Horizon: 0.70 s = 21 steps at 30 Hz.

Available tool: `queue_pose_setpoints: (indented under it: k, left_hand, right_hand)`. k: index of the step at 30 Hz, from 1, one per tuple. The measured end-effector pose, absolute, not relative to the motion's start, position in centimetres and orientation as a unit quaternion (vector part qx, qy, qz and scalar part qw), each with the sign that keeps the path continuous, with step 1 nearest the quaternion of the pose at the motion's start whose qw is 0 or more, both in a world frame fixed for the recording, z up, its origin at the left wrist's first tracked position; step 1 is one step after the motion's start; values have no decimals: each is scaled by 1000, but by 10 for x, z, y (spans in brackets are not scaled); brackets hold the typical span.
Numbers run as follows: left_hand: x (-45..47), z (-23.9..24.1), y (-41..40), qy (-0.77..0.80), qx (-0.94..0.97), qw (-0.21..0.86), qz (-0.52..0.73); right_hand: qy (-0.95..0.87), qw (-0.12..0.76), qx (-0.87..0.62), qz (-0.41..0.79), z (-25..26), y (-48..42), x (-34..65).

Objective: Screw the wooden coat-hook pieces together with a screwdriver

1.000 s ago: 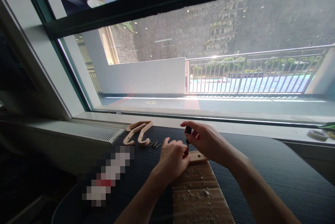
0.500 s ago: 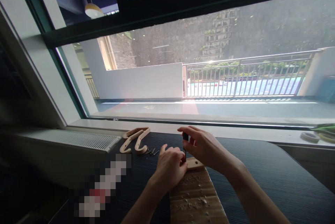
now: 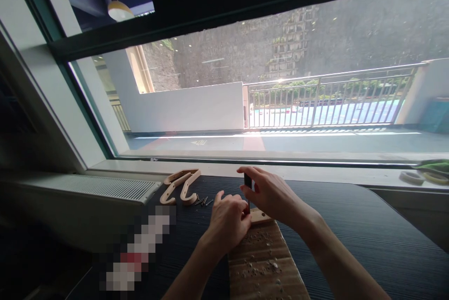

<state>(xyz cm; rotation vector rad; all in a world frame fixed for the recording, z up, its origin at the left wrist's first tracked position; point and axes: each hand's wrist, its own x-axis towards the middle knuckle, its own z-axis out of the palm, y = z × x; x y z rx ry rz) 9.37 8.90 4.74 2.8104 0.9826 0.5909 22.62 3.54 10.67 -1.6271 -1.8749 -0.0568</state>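
Observation:
My right hand is closed around the dark handle of a screwdriver, which stands upright with its shaft pointing down. The tip ends beside the fingers of my left hand and is hidden there. That left hand is closed and presses on a pale wooden piece with drilled holes. The piece lies across the far end of a sheet of corrugated cardboard strewn with small wood chips. Whether a screw sits under the tip cannot be seen.
Two pale wooden hook-shaped pieces lie at the back left of the dark table. Several screws are beside them. A radiator stands left, a window sill behind. Tape rolls rest at the far right.
The screwdriver handle has turned, its red part no longer showing. My right hand stays above it with fingers slightly shifted; my left hand holds its place. The camera view has shifted slightly.

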Motion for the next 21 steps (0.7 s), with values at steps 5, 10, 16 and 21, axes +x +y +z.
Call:
queue_pose_setpoints:
  k: [5, 10, 16, 21]
  left_hand:
    - [93, 47, 90, 314, 926, 60, 201]
    - [93, 49, 89, 323, 924, 55, 196]
    - [94, 45, 91, 320, 924, 59, 201]
    - [92, 44, 92, 314, 926, 61, 199]
  right_hand:
    - [-725, 353, -591, 31, 111, 29, 225]
    - [-714, 365, -596, 42, 109, 32, 225]
    - [-700, 354, -620, 18, 104, 38, 228]
    - [-715, 343, -609, 16, 109, 31, 225]
